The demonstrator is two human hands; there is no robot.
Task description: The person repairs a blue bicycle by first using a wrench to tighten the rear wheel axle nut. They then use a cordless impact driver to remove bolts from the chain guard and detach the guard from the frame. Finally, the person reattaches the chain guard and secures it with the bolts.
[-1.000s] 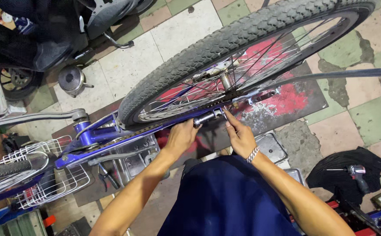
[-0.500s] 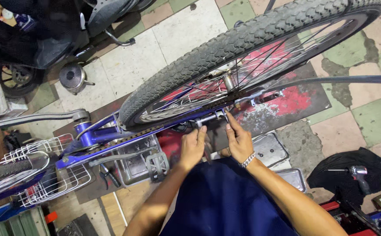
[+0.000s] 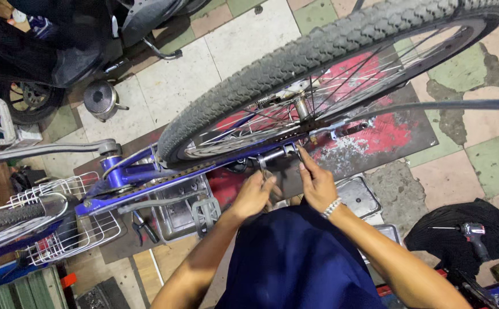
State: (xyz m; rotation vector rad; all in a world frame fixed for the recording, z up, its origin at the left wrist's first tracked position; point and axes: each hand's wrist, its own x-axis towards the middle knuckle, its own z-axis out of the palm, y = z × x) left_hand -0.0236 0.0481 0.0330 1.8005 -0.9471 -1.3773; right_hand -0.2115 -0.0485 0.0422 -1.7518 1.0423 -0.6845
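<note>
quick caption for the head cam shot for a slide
Two bare hands, left hand and right hand, at the rear axle of an upturned blue bicycle.

Both bare forearms reach forward from the bottom of the view, close together. The left hand [image 3: 255, 194] is curled, fingers bent in a pinching grip. The right hand [image 3: 317, 184] stands just beside it — fingers extended upward, a beaded bracelet on its wrist.

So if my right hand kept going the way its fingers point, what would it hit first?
The right hand points up at the small metal bracket on the blue bicycle frame. It would likely meet that first, then the spokes, though depth is unclear.
</note>
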